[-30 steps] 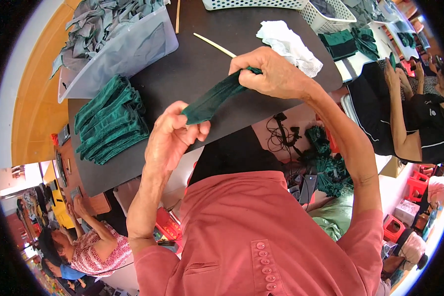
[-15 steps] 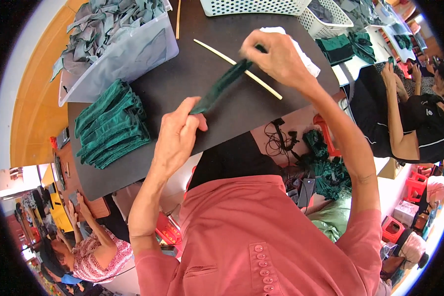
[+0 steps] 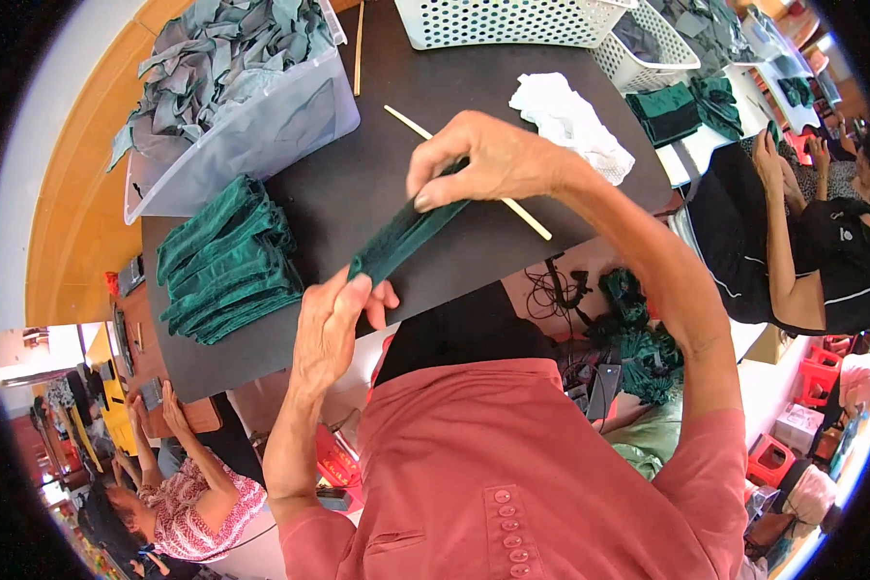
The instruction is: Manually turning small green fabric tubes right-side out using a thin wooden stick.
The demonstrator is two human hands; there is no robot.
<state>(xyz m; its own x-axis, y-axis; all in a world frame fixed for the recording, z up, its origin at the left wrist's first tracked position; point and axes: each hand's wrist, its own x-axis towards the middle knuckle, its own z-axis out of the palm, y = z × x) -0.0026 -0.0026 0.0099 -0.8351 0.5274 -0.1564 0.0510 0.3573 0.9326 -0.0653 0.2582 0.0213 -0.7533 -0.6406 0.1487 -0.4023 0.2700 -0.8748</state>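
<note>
A dark green velvet strip [image 3: 403, 239] stretches between my two hands over the dark table's front part. My left hand [image 3: 331, 327] pinches its lower end between thumb and fingers. Further up, my right hand [image 3: 478, 166] is closed on the other end, its fingers partly covering the cloth. Beneath the right hand lies a thin pale stick [image 3: 529, 219], partly hidden. To the left of my hands rests a pile of folded green velvet strips [image 3: 230, 266]. Behind the right hand is a crumpled white cloth [image 3: 572, 124].
A clear plastic bin [image 3: 304, 121] heaped with grey cloth pieces [image 3: 227, 63] stands at the back left, beside a wooden stick [image 3: 359, 48]. White perforated baskets [image 3: 512, 24] line the far edge of the dark table [image 3: 358, 184]. Other people work at both sides.
My right hand has come nearer and to the left, toward my left hand. My left hand has lowered slightly. The strip now looks wider and shows a lengthwise fold.
</note>
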